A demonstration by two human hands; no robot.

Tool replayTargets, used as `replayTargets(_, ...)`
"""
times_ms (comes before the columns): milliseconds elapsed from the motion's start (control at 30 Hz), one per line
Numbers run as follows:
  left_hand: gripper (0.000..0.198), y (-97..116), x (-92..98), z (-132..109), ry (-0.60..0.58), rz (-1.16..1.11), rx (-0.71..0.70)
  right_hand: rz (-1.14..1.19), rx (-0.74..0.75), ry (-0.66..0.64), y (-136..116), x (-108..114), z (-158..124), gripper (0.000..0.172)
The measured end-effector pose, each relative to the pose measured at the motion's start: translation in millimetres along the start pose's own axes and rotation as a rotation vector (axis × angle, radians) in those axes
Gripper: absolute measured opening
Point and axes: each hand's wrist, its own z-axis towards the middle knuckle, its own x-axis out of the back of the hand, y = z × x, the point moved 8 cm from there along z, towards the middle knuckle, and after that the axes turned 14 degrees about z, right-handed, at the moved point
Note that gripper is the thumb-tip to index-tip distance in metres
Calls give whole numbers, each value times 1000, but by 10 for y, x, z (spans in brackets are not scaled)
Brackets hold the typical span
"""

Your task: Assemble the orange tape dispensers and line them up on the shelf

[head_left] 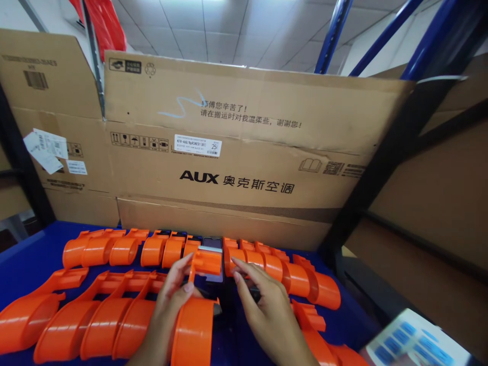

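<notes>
My left hand (173, 290) is closed on an orange plastic scoop (194, 325), gripping it by its upright handle. The rounded cup of the scoop hangs below my fingers, close to the camera. Just to the right is my right hand (267, 305), index finger and thumb stretched toward the handle with a gap between. Its other fingers are mostly hidden. A dark object (254, 294) shows beneath that hand; I cannot make out what it is. Behind the held scoop, a phone-like flat device (212, 243) is partly covered, and a pale grey strip (209, 249) runs along the handle's top.
Rows of similar orange scoops (97, 249) line both sides of the blue tabletop (41, 241). A large cardboard sheet (244, 152) stands along the back. Dark rack posts (366, 183) frame the right side. A white box with blue patches (415, 340) sits at lower right.
</notes>
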Motion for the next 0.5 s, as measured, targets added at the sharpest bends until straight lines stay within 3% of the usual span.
replayTargets(133,61,-55,86,-35,129,-96,135,-201,28,-51,15,-46,-24,23)
replayTargets(300,74,-128,103,-60,119,-200,191,-478,-22,-185,102,-157,-44,25)
replayTargets(433,82,-187,139,-53,133,-194,246,-701,-132,-198,254,-119,-36,20)
replayTargets(500,82,-181,127,-45,114,-196,249,-715,-115,-210,247,-140,-27,18)
